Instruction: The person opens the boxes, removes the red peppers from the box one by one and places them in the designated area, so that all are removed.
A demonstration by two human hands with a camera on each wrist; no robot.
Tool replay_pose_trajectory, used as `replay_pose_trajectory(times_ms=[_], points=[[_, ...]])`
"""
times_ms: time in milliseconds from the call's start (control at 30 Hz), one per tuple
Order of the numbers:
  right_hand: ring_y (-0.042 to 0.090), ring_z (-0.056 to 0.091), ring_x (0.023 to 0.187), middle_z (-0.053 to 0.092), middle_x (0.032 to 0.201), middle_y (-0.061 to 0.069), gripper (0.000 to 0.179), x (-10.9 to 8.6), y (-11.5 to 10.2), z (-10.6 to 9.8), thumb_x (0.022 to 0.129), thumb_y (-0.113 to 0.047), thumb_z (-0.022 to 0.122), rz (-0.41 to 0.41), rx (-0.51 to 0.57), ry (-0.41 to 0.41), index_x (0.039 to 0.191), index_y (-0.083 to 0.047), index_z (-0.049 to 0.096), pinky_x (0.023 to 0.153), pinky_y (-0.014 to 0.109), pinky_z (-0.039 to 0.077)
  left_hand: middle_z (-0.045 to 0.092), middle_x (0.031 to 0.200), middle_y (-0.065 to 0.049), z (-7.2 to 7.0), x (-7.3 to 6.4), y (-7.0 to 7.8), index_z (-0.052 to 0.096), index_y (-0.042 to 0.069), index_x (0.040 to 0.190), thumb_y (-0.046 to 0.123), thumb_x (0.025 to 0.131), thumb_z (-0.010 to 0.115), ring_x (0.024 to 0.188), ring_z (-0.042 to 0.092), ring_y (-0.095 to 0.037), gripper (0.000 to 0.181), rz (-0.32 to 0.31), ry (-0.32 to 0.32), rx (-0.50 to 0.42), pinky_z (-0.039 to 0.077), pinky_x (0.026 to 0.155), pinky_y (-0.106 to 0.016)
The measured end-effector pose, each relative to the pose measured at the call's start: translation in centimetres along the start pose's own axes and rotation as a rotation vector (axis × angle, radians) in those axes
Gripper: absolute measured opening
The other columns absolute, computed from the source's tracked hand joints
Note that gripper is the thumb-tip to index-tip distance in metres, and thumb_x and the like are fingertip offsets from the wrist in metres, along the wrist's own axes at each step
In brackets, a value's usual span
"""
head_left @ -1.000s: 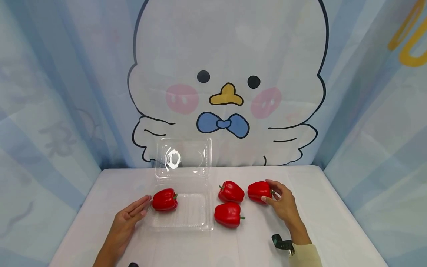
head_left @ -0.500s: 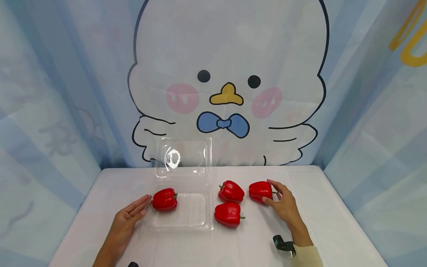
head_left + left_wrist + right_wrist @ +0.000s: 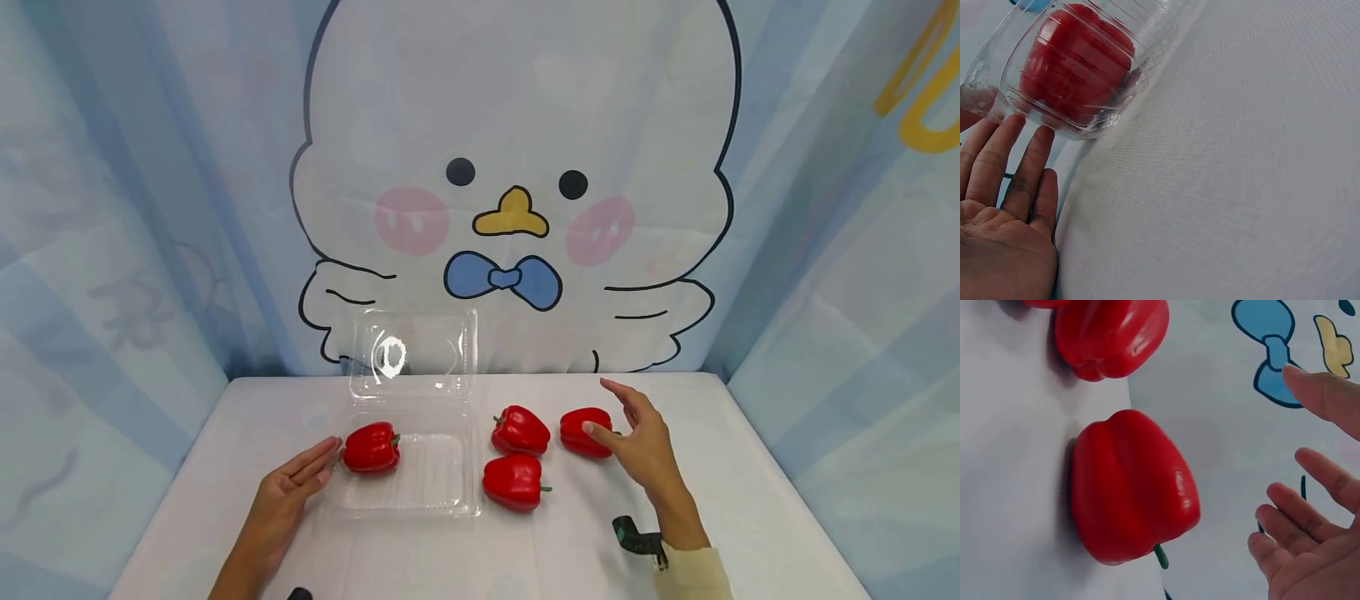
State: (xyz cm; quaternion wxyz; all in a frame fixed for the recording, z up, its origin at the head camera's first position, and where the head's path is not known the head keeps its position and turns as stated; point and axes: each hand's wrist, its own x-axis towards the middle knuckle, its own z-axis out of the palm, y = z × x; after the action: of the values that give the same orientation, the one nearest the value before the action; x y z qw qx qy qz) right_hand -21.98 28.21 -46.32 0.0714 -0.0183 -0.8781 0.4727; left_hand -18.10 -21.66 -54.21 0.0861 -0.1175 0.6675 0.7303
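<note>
One red bell pepper (image 3: 371,448) lies at the left end of a clear plastic clamshell box (image 3: 420,500), whose lid (image 3: 416,354) stands raised at the back. My left hand (image 3: 288,492) has straight fingers at the box's left wall; in the left wrist view the fingertips (image 3: 1041,139) meet its rim. On the right, my right hand (image 3: 641,437) is spread over another red bell pepper (image 3: 1132,490) resting on the table, holding nothing. In the right wrist view a gap shows between hand and pepper. Two more bell peppers, a rear one (image 3: 521,430) and a front one (image 3: 513,483), lie beside the box.
A white cloth covers the table (image 3: 540,558). Behind it hangs a curtain (image 3: 660,208) printed with a cartoon bird, and the same cloth closes both sides. A small dark device (image 3: 636,537) sits on the right wrist.
The right fingers have let go of the rightmost bell pepper and spread apart, the hand lifting slightly. That pepper stays on the table. The left hand has kept its place.
</note>
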Motion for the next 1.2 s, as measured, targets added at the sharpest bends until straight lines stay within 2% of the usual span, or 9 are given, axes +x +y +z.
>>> replay_pose_trajectory(times_ms=[467, 733, 1200], points=[[0.037, 0.037, 0.155, 0.044, 0.164, 0.012, 0.082, -0.4, -3.4, 1.3, 0.087, -0.024, 0.090, -0.080, 0.032, -0.020, 0.158, -0.020, 0.050, 0.126, 0.059, 0.037, 0.056, 0.157, 0.016, -0.1, 0.0, -0.1, 0.044, 0.015, 0.163, 0.030, 0.101, 0.075, 0.128, 0.059, 0.015, 0.070, -0.004, 0.002, -0.004, 0.047, 0.110, -0.018], [0.036, 0.041, 0.153, 0.048, 0.162, 0.010, 0.083, -0.6, -4.3, 2.8, 0.083, -0.022, 0.092, -0.137, 0.025, -0.032, 0.156, -0.022, 0.052, 0.123, 0.057, 0.042, 0.055, 0.158, 0.016, 0.0, 0.0, -0.1, 0.044, 0.017, 0.163, 0.031, 0.101, 0.075, 0.128, 0.059, 0.015, 0.071, -0.011, 0.006, 0.003, 0.047, 0.110, -0.018], [0.035, 0.044, 0.152, 0.052, 0.160, 0.008, 0.081, -0.9, -6.1, 5.9, 0.082, -0.026, 0.093, -0.177, 0.069, -0.086, 0.154, -0.023, 0.055, 0.122, 0.057, 0.043, 0.054, 0.159, 0.014, 0.0, 0.0, -0.1, 0.044, 0.017, 0.163, 0.031, 0.101, 0.075, 0.129, 0.058, 0.015, 0.071, -0.013, 0.009, 0.009, 0.047, 0.110, -0.019]])
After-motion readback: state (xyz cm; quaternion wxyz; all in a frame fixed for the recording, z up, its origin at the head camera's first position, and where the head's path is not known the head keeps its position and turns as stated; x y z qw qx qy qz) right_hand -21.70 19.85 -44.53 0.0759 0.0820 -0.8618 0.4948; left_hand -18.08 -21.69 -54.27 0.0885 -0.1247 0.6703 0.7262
